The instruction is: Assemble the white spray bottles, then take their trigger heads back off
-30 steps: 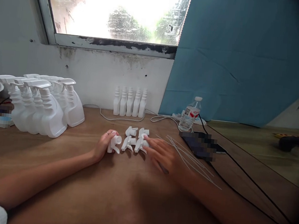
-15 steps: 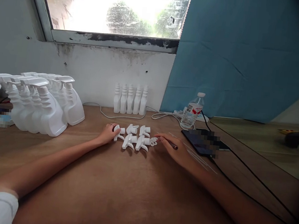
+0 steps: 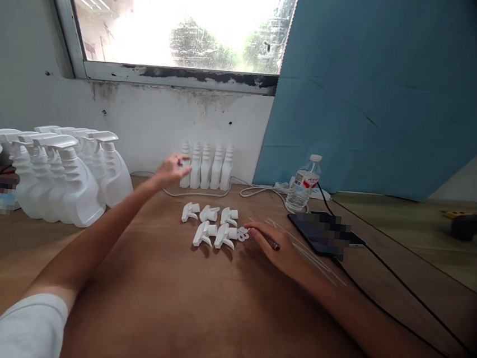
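My left hand (image 3: pixel 174 170) reaches to the back of the table, thumb and fingers apart beside the leftmost small white bottle (image 3: pixel 185 179); whether it touches cannot be told. That bottle stands at the end of a row of several capless white bottles (image 3: pixel 206 167). In front lie several white trigger spray heads (image 3: pixel 205 235) in two rows. My right hand (image 3: pixel 272 241) rests to their right, closed round a dark, slim pen-like stick (image 3: pixel 275 245). At its fingertips lie small white rings (image 3: pixel 242 234), just right of the near spray heads.
Large white spray bottles (image 3: pixel 81 186) crowd the left. Thin white tubes (image 3: pixel 307 253) lie beside my right forearm. A clear water bottle (image 3: pixel 303 185) stands at the back right, near phones (image 3: pixel 315 234) with black cables. A pale cord (image 3: pixel 238 182) runs along the wall.
My left hand has let go of the leftmost spray head and moved up to the leftmost small bottle. My right hand stays nearly in place. The view has tilted slightly.
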The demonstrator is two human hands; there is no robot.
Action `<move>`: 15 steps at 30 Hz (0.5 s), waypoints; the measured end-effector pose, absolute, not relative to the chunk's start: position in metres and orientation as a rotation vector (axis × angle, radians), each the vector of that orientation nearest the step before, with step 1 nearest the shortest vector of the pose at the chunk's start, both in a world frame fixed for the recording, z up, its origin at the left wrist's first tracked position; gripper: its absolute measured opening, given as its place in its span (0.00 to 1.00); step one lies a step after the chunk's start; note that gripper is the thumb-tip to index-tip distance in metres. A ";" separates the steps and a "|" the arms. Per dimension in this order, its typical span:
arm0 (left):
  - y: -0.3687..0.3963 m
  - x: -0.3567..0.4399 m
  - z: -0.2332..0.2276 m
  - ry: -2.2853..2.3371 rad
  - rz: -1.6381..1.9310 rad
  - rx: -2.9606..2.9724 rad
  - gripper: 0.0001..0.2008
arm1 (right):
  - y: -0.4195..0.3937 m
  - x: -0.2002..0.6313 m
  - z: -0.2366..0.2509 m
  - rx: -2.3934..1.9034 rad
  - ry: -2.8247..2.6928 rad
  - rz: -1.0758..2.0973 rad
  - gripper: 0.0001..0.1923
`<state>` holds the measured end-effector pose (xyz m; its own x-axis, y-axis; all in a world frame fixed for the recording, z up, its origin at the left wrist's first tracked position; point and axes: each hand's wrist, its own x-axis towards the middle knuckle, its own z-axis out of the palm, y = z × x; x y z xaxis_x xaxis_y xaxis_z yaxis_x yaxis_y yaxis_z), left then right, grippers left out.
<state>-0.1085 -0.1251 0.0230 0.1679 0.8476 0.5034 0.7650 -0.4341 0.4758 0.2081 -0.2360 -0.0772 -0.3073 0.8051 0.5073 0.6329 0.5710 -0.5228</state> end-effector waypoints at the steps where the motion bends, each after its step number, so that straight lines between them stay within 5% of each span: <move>1: -0.137 -0.120 0.049 1.597 1.216 2.367 0.23 | -0.236 0.208 -0.077 -1.144 -2.049 0.268 0.16; 7: -0.219 -0.219 0.126 2.324 1.891 2.366 0.17 | -0.236 0.207 -0.075 -1.117 -2.061 0.218 0.16; 11: -0.231 -0.270 0.117 2.871 1.395 1.896 0.19 | -0.235 0.205 -0.077 -1.102 -2.071 0.238 0.15; 15: -0.228 -0.288 0.113 2.867 1.091 1.664 0.19 | -0.236 0.205 -0.076 -1.101 -2.040 0.267 0.15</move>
